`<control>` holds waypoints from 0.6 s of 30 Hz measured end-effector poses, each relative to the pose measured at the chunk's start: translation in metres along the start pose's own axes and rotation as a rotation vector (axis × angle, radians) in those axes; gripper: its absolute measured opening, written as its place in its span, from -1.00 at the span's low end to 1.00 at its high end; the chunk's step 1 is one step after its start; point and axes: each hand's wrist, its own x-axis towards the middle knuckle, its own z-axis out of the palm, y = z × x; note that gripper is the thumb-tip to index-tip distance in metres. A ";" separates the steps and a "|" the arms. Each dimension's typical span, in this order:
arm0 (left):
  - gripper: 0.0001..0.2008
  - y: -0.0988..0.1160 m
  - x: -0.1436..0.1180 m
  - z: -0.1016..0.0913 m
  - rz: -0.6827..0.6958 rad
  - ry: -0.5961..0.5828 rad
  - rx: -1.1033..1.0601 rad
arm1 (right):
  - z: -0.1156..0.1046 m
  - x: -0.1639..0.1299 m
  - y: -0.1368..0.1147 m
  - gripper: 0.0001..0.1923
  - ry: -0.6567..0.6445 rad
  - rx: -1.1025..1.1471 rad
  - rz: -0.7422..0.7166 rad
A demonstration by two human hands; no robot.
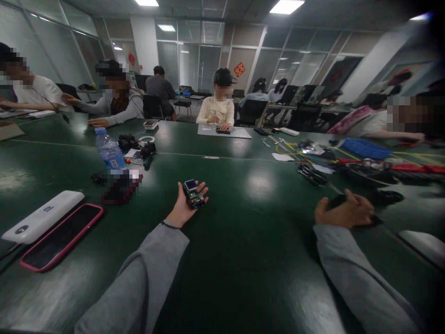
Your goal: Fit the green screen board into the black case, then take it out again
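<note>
On the upturned palm of my left hand (183, 204) lies a small green circuit board (195, 198) with a little square screen at its top end. The fingers are spread around it, and the hand is held above the green table (243, 260). Off to the right, my right hand (347, 211) is turned palm down with bent fingers around a dark object. Most of that dark object is hidden by the hand, so its kind cannot be made out.
A white power bank (45, 215), a pink-edged phone (62, 237) and a water bottle (110, 148) are on the left. Tangled cables (313, 174) and a blue tray (366, 148) lie at right. Across the table a person (215, 109) handles something on a white board (239, 133).
</note>
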 end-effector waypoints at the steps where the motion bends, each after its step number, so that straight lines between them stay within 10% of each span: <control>1: -0.44 0.000 0.000 0.001 -0.002 0.006 0.008 | 0.014 -0.003 -0.021 -0.33 0.042 -0.018 0.023; 4: -0.43 0.000 -0.001 0.002 -0.014 0.015 0.027 | 0.046 -0.028 -0.104 -0.39 0.088 0.053 -0.111; 10: -0.42 -0.002 0.002 0.000 -0.040 0.005 0.042 | 0.049 -0.098 -0.272 -0.48 -0.368 0.377 -0.637; 18: -0.39 0.001 -0.007 0.012 -0.067 -0.003 0.048 | 0.071 -0.091 -0.290 -0.49 -0.544 0.485 -0.543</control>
